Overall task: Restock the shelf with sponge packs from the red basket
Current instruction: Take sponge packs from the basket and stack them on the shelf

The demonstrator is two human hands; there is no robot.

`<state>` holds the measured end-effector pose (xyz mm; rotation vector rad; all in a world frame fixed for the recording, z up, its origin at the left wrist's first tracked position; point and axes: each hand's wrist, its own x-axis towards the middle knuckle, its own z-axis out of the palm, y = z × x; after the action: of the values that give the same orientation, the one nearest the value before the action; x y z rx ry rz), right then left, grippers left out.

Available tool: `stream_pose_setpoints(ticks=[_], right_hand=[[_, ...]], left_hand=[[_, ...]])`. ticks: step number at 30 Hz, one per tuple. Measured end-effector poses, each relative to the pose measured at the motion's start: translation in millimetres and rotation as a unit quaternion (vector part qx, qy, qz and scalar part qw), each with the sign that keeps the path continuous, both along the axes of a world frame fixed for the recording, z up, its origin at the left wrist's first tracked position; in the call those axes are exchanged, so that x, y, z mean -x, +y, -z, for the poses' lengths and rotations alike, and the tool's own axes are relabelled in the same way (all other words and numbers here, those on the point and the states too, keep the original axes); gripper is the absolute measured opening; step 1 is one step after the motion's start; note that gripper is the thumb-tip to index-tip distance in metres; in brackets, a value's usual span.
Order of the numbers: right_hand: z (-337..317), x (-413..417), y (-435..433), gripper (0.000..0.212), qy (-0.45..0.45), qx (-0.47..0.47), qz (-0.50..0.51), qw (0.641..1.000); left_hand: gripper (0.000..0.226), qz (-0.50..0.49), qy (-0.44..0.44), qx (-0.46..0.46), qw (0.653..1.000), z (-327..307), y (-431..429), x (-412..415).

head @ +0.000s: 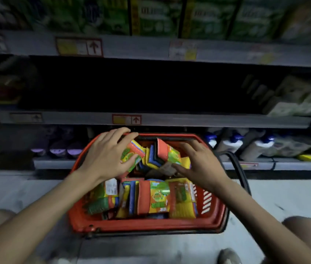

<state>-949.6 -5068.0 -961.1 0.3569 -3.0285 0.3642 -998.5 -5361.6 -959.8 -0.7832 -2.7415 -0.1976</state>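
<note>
A red basket (147,224) stands on the floor in front of the shelves, filled with several colourful sponge packs (158,197). My left hand (106,155) reaches into its far left part and grips one sponge pack (131,156), fingers curled over its top and thumb under it. My right hand (200,162) is over the far right part, fingers spread and loosely bent above a tilted sponge pack (167,152), thumb near a brown item; whether it holds anything is unclear. Behind the basket, the dark middle shelf (150,88) is largely bare at its centre.
The shelf edge (169,119) carries price labels. White bottles (228,145) stand on the bottom shelf at right, purple-capped items (59,149) at left. Packaged goods (299,100) lie on the middle shelf's right end. Green packs fill the top shelf. My knees flank the basket.
</note>
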Motion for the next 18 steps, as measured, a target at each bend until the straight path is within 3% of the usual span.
stream_pose_setpoints(ticks=[11, 18], right_hand=[[-65.9, -34.6, -32.8, 0.072, -0.013, -0.084, -0.023, 0.996], [-67.2, -16.4, -43.0, 0.075, -0.019, -0.098, -0.047, 0.994]], left_hand=[[0.078, -0.025, -0.002, 0.021, 0.999, -52.4, -3.9, -23.2], [0.069, -0.067, -0.04, 0.011, 0.997, -54.5, 5.1, -6.2]])
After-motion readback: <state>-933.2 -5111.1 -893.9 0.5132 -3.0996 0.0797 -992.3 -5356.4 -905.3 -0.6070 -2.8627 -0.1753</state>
